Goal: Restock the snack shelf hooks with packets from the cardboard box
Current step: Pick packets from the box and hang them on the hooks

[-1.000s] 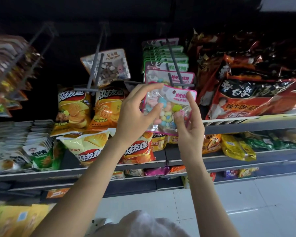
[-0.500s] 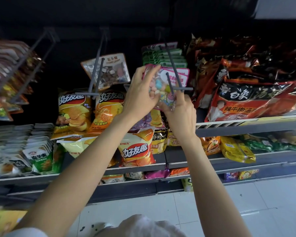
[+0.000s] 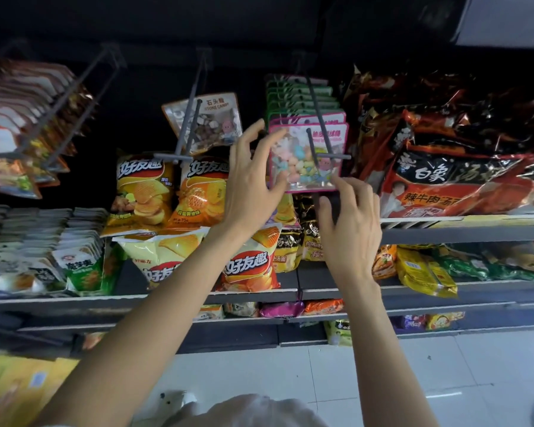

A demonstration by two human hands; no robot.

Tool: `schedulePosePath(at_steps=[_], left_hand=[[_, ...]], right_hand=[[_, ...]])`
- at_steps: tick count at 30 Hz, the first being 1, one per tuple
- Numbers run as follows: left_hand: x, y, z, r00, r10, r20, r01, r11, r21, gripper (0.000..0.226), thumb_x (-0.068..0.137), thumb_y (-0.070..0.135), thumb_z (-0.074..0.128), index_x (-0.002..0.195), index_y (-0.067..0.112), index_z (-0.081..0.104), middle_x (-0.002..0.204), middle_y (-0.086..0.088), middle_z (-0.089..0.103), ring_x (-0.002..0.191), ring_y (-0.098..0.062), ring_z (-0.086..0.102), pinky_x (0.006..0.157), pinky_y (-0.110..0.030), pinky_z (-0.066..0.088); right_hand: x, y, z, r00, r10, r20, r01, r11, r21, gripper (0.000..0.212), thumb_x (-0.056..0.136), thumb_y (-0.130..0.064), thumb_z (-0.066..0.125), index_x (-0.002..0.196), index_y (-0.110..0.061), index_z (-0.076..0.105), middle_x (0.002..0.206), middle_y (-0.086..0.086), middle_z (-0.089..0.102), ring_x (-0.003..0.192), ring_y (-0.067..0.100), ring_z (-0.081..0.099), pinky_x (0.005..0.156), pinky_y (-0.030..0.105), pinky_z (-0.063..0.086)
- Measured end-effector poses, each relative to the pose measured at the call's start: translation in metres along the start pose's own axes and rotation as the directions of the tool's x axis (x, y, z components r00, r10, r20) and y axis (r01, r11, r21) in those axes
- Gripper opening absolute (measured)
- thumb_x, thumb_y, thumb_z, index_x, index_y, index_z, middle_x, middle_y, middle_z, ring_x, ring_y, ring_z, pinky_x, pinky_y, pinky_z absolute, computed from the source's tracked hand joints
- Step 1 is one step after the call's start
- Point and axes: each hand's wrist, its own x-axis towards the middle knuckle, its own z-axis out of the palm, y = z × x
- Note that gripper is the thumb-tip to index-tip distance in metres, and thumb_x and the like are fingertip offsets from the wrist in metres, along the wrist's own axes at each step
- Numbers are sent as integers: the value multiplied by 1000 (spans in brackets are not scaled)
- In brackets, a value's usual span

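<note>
A clear candy packet with a pink border (image 3: 305, 158) hangs at the front of a grey two-prong hook (image 3: 321, 140), ahead of more pink and green packets on the same hook. My left hand (image 3: 253, 180) has its fingers spread, with thumb and index finger touching the packet's left edge. Just under the packet's lower right corner, my right hand (image 3: 349, 217) has relaxed fingers and holds nothing; its index fingertip is at the bottom edge. No cardboard box is in view.
A neighbouring hook (image 3: 188, 127) carries one stone-candy packet (image 3: 204, 124). Chip bags (image 3: 142, 192) fill the shelves below, and red noodle multipacks (image 3: 463, 180) lie on the right shelf. Packed hooks (image 3: 43, 112) stand far left. Yellow packets (image 3: 13, 389) show at the bottom left, above a white tiled floor.
The packet was lifted from in front of the shelf onto the hook and slid back. Both hands have loosened their grip, and the right hand has dropped below the packet.
</note>
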Motion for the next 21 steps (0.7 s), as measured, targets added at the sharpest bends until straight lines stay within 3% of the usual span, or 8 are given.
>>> schedulePosePath(at_steps=[2,6,9,13,15,18,21], left_hand=[[-19,7,-15,999,-11,-45,8,998,-62,41,89,22,56,129,14,53,134,-2,48,127,-15,40,106,-14,27],[-67,5,-49,971,-40,-237,8,991,-132,17,92,16,55,103,8,64,98,7,64,94,-11,61,86,-32,49],[-110,-22,-84,934,-140,-327,118,989,-84,17,93,21,54,92,9,65,84,7,66,79,-13,65,72,-43,52],[-178,-73,-149,952,-250,-178,262,964,50,20,92,27,53,96,13,67,86,8,69,79,-11,66,68,-39,55],[-216,-101,-190,949,-313,-45,316,933,171,20,90,29,55,102,18,67,87,13,68,79,-9,65,66,-29,54],[-278,-143,-256,902,-426,70,386,869,309,18,88,24,63,105,23,66,84,18,63,78,-8,61,63,-9,41],[-332,-182,-329,853,-513,92,465,829,311,30,86,35,51,107,22,67,89,16,65,84,-6,60,70,-16,45]], right_hand=[[-16,-7,-9,997,-39,-71,47,991,123,26,95,-18,52,115,-7,64,109,8,64,98,22,54,76,37,48],[-42,-38,-13,974,-193,-116,218,939,267,19,93,-10,53,106,-2,65,101,11,67,95,23,55,82,34,46],[-67,-69,5,947,-318,-46,317,904,286,19,93,-9,54,108,-2,62,105,13,65,100,25,52,89,35,43],[-118,-115,41,880,-434,190,347,863,367,21,91,-7,59,111,-2,63,107,12,64,99,28,56,85,39,48],[-149,-143,58,829,-467,307,339,857,389,27,89,-6,61,115,-4,62,107,12,64,98,30,58,81,40,52],[-195,-193,80,738,-503,450,327,850,413,34,84,-3,63,118,-7,61,104,12,66,91,31,62,66,34,52],[-240,-252,100,619,-535,575,316,840,441,28,81,-4,64,108,-9,64,90,12,66,74,34,64,51,30,45]])
